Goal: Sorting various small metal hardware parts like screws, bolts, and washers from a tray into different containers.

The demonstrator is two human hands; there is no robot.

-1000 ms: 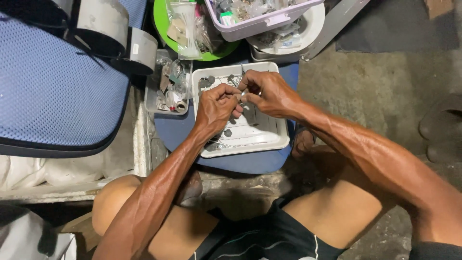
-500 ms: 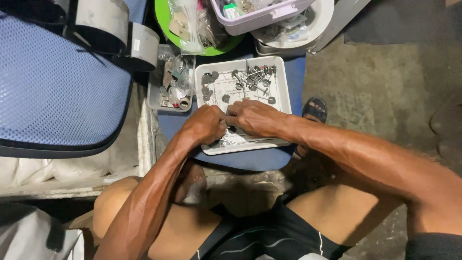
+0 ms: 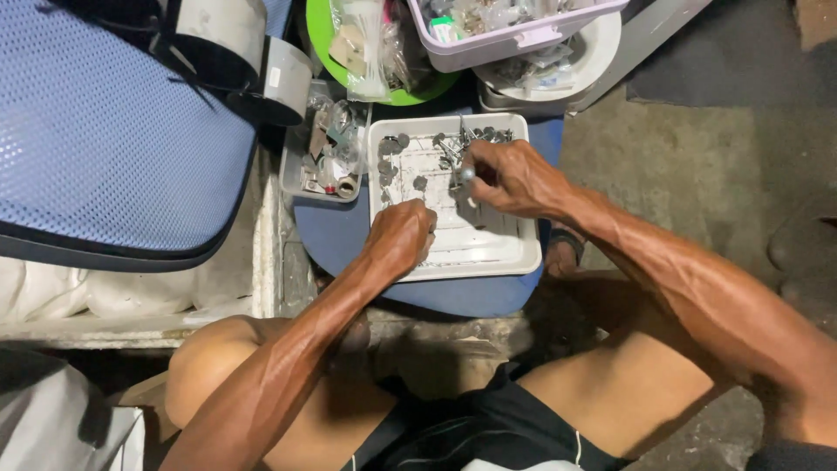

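Metal bits (image 3: pixel 462 139) lay in the white tray (image 3: pixel 488 253) on the blue surface (image 3: pixel 336 231). Right hand (image 3: pixel 510 179) pinched one bit; left hand (image 3: pixel 401 235) rested curled on the tray.

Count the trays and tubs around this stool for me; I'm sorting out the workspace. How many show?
4. A white tray under both hands, a small grey tray left of it, a lilac tub at top, a white basin beneath that. Others may be hidden.
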